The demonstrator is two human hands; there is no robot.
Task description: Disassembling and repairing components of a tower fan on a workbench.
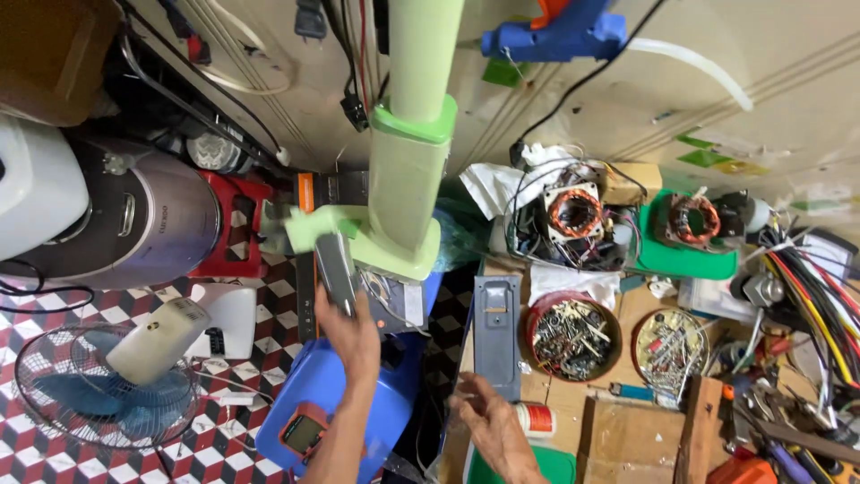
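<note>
From the head view I have my left hand (351, 333) up at the base of the green fan column (408, 179), fingers closed round a grey flat part (334, 269) that sits against the column's foot; the column stands upright over a blue container (336, 394), with an orange meter (304, 433) lying on the container near my forearm; my right hand (488, 428) is low over the bench edge, fingers loosely spread and holding nothing, just beside a grey bracket (496, 332) and a small white glue bottle (536, 419); I judge the step in hand to be work on that grey part at the column's foot, fitting or freeing it, though I cannot tell which; the next move, as I read it, calls for a steady grip with the left while the right comes across to brace the column or fetch a tool; room is tight: the bench to the right is crowded with a red bowl of screws (571, 335), a second dish of parts (670, 345), two motor stators (574, 212) and a bundle of coloured wires (806, 287); to the left a desk fan (107, 376) lies on the chequered floor (54, 466) and a rice cooker (134, 215) stands behind it; the freest path for the right hand runs over the dark gap between bench and container.
</note>
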